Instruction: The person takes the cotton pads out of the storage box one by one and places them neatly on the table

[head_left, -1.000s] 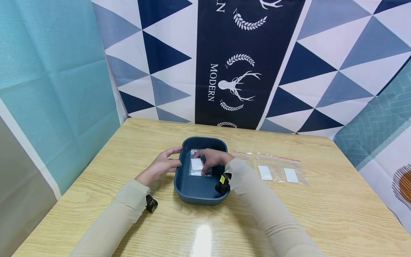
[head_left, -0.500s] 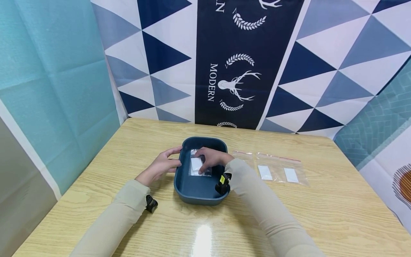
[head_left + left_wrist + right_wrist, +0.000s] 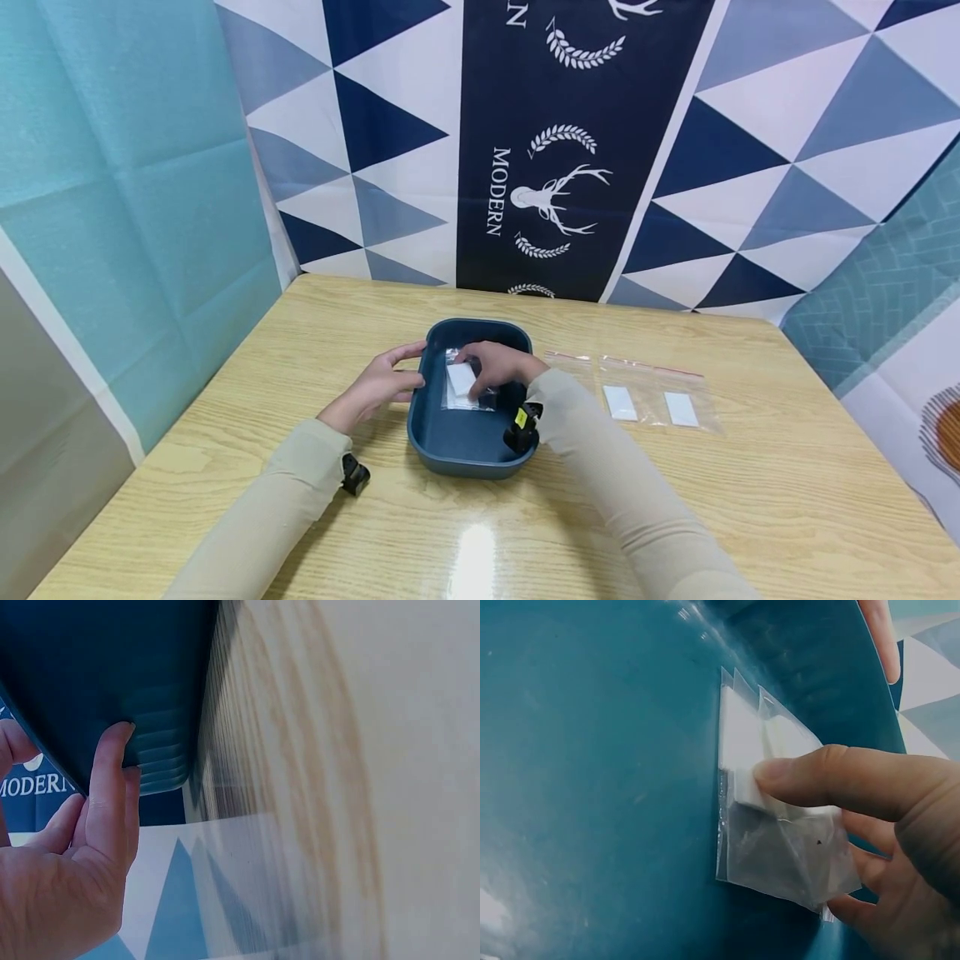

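A dark blue rectangular bin stands on the table. Small clear zip bags with white cards inside lie overlapped in it. My right hand reaches into the bin and pinches one zip bag; the thumb presses on its white card and the other fingers are behind it. At least one more bag lies under or beside that one. My left hand is at the bin's left side, its fingertips touching the outer wall and rim with the fingers fairly straight.
Right of the bin, more clear zip bags with white cards and red seal strips lie flat on the wooden table; my right sleeve partly covers one. A patterned cloth hangs behind the table's far edge.
My right hand has moved slightly up; the pinched bag's white card has shifted and tilted away from the bags below. The left hand and bin have stayed put.
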Demonstrator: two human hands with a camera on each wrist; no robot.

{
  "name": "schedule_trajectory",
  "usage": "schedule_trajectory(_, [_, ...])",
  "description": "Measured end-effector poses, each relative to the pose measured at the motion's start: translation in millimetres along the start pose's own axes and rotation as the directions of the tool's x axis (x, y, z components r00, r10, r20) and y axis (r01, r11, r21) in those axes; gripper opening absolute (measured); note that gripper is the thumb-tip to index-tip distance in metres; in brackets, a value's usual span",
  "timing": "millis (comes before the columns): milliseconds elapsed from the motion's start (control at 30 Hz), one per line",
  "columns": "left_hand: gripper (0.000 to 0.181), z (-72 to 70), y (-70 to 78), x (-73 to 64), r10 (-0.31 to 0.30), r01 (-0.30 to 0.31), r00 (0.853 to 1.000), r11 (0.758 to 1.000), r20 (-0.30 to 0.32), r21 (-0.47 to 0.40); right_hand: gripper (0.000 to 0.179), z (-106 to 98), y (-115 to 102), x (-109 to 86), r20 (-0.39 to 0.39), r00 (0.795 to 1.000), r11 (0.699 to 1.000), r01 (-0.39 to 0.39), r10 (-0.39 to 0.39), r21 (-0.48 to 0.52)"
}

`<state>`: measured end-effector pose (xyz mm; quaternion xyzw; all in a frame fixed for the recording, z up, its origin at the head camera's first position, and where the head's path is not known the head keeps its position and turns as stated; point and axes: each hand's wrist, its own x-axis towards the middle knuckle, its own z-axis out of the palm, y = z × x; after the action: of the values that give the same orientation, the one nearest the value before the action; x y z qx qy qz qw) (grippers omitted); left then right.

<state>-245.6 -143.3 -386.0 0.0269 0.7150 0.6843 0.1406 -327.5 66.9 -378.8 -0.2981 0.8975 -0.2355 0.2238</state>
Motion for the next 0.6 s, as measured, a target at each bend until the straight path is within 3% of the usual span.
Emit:
schedule_trajectory(233, [0.066,-3.1,-9.6,7.4,0.005,-0.005,1.000,1.000,-0.020,0.013,0.053,-4.2,-3.2,-2.4,-0.014,1.000,0.999,0.027,-0.027,0.034])
schedule_trajectory(600, [0.065,-2.6,-8.7,6.6,0.007,-0.006,1.000,1.000,-0.025,0.019,0.053,-8.8,-8.4,-8.2,-0.065,0.997,0.997,0.034,-0.030,0.063])
